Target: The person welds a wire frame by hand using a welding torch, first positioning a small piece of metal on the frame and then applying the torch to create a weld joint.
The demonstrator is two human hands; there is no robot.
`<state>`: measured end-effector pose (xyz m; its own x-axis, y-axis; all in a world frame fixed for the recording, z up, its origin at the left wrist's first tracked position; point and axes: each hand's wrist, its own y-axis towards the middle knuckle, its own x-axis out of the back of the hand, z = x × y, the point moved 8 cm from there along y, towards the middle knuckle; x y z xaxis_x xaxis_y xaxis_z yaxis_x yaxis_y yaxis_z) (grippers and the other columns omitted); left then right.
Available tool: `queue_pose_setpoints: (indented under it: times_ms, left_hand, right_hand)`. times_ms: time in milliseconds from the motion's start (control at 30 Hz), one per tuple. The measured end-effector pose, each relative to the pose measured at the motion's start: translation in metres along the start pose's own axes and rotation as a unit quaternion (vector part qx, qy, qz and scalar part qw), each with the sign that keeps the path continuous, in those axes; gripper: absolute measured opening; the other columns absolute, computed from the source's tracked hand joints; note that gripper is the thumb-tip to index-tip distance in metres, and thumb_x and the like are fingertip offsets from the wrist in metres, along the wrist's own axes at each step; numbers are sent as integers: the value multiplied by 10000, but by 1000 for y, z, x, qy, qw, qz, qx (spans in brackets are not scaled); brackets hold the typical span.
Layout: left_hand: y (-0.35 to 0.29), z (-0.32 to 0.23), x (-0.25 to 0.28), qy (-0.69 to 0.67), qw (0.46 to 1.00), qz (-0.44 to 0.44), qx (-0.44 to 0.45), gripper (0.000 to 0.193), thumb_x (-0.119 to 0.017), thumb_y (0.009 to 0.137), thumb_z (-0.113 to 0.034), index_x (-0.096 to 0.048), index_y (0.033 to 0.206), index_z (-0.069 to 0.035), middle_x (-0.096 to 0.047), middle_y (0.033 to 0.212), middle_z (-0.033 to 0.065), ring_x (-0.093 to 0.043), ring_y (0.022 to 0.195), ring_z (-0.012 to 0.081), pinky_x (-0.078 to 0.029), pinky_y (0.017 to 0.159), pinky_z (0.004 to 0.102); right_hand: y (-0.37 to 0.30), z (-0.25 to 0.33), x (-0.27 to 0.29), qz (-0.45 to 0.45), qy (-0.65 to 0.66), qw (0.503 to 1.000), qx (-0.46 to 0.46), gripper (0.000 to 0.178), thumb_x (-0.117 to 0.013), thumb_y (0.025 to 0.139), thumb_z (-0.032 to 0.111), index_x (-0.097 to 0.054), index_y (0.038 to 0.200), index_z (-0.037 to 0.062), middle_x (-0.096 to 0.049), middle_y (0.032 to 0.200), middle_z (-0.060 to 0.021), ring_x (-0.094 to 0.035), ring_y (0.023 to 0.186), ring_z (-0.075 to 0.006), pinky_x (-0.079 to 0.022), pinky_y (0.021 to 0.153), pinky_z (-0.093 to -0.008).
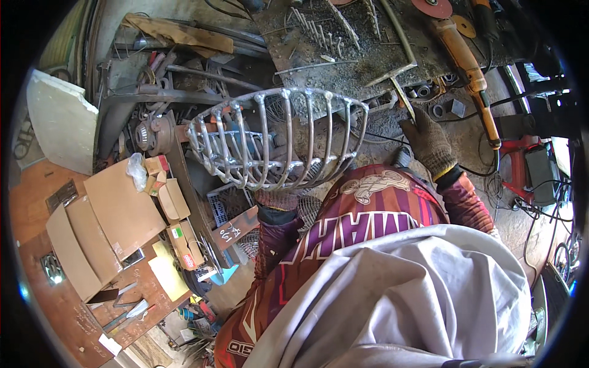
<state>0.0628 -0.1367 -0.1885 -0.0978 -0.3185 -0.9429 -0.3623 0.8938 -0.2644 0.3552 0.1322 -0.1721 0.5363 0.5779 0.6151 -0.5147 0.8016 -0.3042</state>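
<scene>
A curved cage of welded metal rods (276,162) is held up over the workspace, left of the middle. Below its lower rim is my gloved left hand (276,200), closed on the cage; its fingers are partly hidden by the rods. My right hand (429,146), in a brownish knitted glove, is closed around the handle of a slim T-shaped metal hammer (402,98). The hammer's crosspiece lies over the near edge of the worktable, a short way right of the cage and apart from it.
Several short rods stand on the dirty metal worktable (294,76). An orange angle grinder (463,61) hangs over its right side. Cables and a red-and-black machine (534,172) are at the right. Cardboard boxes (123,208) cover a wooden board at the left; scrap metal (156,132) is piled behind.
</scene>
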Motion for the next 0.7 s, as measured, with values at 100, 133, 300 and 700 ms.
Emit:
queue_pose_setpoints:
  times_ms: [100,133,300,700]
  left_hand:
    - [-2,3,-1,-137,990,-23,-7,380,-481,993,-423,-555,1174,-97,-516,1052,54,-504,976,244,-453,839,441]
    - [-2,5,-4,-151,988,-30,-2,361,-493,992,-405,-565,1144,-86,-521,1006,49,-512,936,233,-469,807,422]
    - [1,30,-45,-82,995,-34,53,299,-566,957,-399,-581,1014,-106,-508,918,18,-486,838,188,-454,736,372]
    - [-12,13,-17,237,971,25,-38,568,-433,1004,-554,-554,1351,-121,-554,1235,103,-511,1136,272,-395,1031,484]
  right_hand:
    - [-1,1,2,-2,-14,1000,-10,520,-587,951,380,-479,1379,104,-639,1167,-284,-617,1077,-473,-496,872,-537]
    - [-2,4,3,-3,-12,1000,-15,511,-586,951,383,-486,1367,104,-642,1159,-282,-617,1075,-475,-495,870,-540]
    - [-1,8,4,-4,-26,1000,-2,497,-586,953,366,-494,1360,97,-649,1150,-270,-621,1071,-470,-499,868,-533]
    - [-1,9,4,-12,-31,999,-4,512,-588,953,363,-487,1383,105,-653,1127,-271,-626,1048,-469,-497,850,-537]
